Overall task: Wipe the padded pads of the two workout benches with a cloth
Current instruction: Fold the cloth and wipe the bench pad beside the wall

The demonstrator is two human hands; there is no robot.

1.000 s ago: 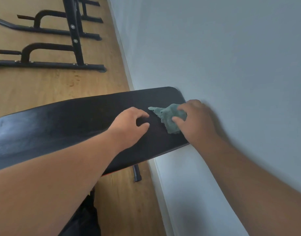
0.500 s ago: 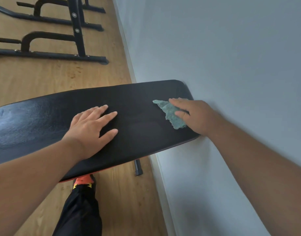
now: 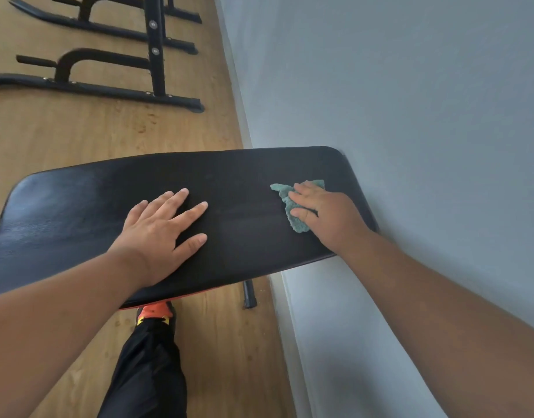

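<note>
Crumpled teal cloth [image 3: 292, 206] is pinned under right hand [image 3: 326, 211] at black padded bench pad's [image 3: 244, 182] wall-side end; long axis runs toward flat, spread left hand [image 3: 160, 230].

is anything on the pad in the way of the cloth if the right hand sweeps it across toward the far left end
Yes: the left hand lies flat, fingers spread, on the black pad, directly between the green cloth under the right hand and the pad's left end. Nothing else visible sits on the pad.
</note>
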